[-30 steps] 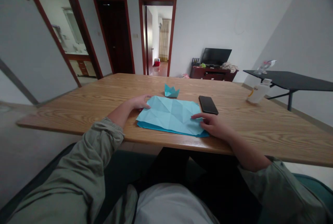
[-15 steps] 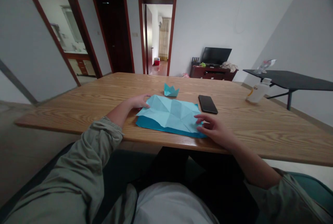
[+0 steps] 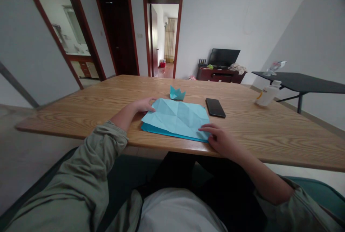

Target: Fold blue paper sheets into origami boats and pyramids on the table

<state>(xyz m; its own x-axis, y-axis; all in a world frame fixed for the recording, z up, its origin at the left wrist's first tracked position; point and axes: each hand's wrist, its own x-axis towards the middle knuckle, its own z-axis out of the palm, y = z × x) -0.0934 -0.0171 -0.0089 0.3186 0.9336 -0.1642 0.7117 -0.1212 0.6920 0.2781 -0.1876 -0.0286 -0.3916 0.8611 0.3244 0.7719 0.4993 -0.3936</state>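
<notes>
A creased light blue sheet of paper (image 3: 176,117) lies near the table's front edge, over a deeper blue layer (image 3: 164,130) that shows along its front. My left hand (image 3: 144,105) is at the sheet's left back corner, thumb on top and the fingers at its edge, closed on the paper. At the right front corner, my right hand (image 3: 219,138) has its index finger stretched out on the sheet and the other fingers partly bent. Just behind the sheet stands a small folded blue paper shape (image 3: 177,93) with pointed tips.
A black phone (image 3: 215,108) lies right of the paper on the wooden table (image 3: 269,135). Farther right stands a translucent white bottle (image 3: 268,94). Beyond the table are a black folding table (image 3: 309,82) and a television (image 3: 224,58) on a cabinet.
My right hand has shifted slightly toward me, its index finger now lying on the sheet. The top sheet is flatter, its right side lined up more closely over the lower layer. My left hand stays put.
</notes>
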